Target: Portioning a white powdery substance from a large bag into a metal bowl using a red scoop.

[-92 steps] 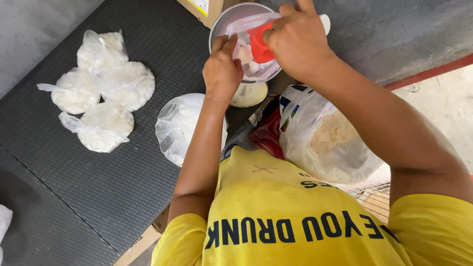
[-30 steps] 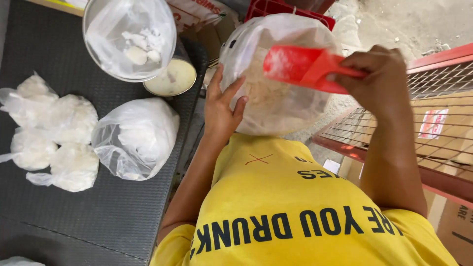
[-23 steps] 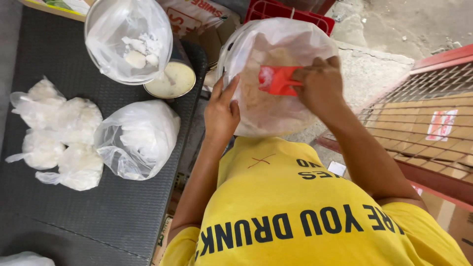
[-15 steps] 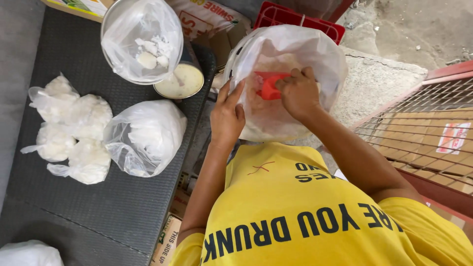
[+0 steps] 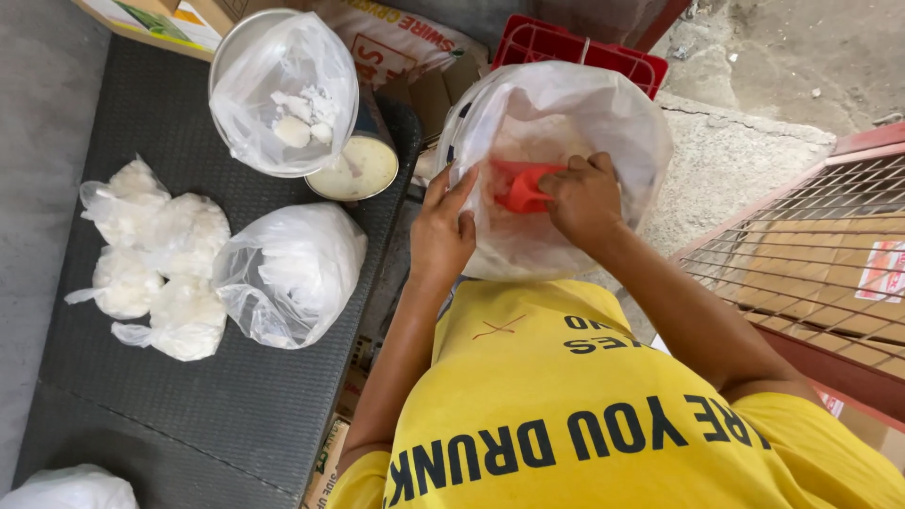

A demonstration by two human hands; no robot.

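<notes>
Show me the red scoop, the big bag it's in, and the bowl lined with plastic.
red scoop [image 5: 521, 188], head view, on its blade left of the right hand.
big bag [image 5: 603, 113], head view, on its upper clear wall.
bowl [image 5: 247, 33], head view, on its upper left rim.

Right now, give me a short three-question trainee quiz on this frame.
1. True or false: the right hand holds a red scoop inside the large clear bag.
2. What does the left hand touch? A) the bag's rim B) the round tin C) the red crate
3. How many small tied bags lie on the dark mat?

Key: 1 true; 2 A; 3 four.
</notes>
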